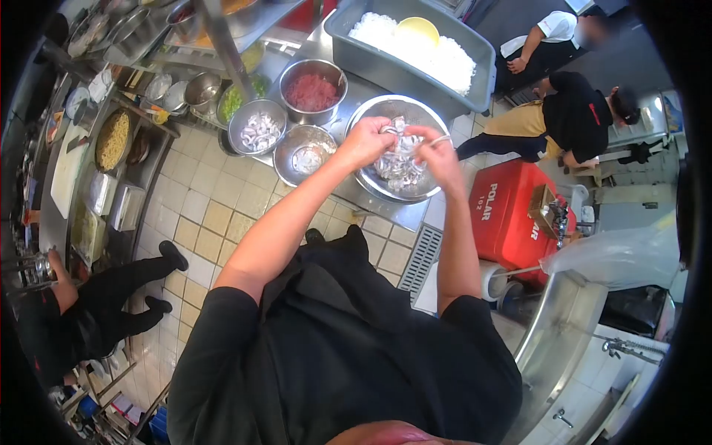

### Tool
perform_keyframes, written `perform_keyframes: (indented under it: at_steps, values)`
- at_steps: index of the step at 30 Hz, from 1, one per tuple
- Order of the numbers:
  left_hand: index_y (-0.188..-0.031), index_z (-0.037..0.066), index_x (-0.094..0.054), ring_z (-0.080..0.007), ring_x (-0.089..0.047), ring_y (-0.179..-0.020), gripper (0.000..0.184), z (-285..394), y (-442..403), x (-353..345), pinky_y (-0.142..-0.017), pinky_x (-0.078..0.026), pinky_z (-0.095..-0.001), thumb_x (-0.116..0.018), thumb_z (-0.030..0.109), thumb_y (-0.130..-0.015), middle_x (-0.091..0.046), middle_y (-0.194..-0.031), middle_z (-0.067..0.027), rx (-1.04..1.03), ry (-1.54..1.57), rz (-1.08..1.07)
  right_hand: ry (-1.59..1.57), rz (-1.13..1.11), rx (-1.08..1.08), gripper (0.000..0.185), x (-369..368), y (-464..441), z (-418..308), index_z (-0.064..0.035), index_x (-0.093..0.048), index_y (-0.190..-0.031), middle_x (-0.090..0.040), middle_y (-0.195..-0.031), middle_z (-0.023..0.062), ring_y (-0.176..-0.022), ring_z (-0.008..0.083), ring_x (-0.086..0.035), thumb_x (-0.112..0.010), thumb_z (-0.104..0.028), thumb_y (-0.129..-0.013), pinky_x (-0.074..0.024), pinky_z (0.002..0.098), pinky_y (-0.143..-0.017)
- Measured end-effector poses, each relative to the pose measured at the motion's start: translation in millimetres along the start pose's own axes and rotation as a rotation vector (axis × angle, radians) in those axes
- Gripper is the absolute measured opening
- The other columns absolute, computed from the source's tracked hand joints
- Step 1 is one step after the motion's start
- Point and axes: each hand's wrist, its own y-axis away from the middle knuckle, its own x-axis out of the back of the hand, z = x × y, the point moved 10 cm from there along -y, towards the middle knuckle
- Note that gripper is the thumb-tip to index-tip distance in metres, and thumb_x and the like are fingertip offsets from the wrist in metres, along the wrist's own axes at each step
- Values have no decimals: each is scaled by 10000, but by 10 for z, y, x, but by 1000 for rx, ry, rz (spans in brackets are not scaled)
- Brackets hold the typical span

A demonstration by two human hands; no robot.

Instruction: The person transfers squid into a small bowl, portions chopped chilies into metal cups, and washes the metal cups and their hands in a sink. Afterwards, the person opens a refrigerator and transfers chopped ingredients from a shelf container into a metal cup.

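Note:
A large steel bowl on the counter holds many pale, purplish-white pieces that look like squid. Above it, my left hand is closed, its fingertips pinching one of these pieces. My right hand, slightly blurred, is beside it over the bowl's right side with fingers curled in; a pale strand shows at its fingertips. To the left stand a smaller steel bowl with some whitish bits in it and another bowl of similar pale pieces. Behind them is a pot of red minced meat.
A grey tub of white ice with a yellow bowl stands behind. At right are a red cooler and a steel sink. Two people stand at upper right, another at left. A floor drain lies below.

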Motion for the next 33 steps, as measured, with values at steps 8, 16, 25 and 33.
perform_keyframes:
  at_steps: [8,16,25,33]
  values:
    - [-774,-3,-630,-247,-568,-570,137,116,-28,-49,-581,-457,-364,-559,112,-751,-557,-601,-123,-347,-383,102,676,86,165,177,-366,2,252,34,-632,-858,-605,-664,204,-600,336,-601,-547,-112,-805,-448,424,-571]
    - [-756,1,-641,-295,-620,-636,168,331,287,-19,-613,-474,-383,-514,109,-735,-613,-675,-193,-327,-361,158,749,304,156,258,379,4,320,34,-625,-727,-606,-635,190,-575,287,-595,-482,-159,-822,-442,410,-558]
    - [-1030,150,-707,-327,-635,-897,325,-44,257,-393,-816,-498,-429,-570,94,-740,-656,-953,-181,-255,-1182,-139,942,-63,-55,279,260,38,293,-17,-683,-987,-692,-855,167,-832,333,-665,-623,-158,-754,-498,391,-780]
    - [-956,60,-710,-331,-662,-858,252,-168,558,1985,-797,-517,-397,-585,149,-757,-684,-908,-178,18,-864,455,1001,67,-140,269,250,195,20,-21,-693,-959,-683,-852,204,-830,347,-668,-662,-229,-791,-506,406,-749]
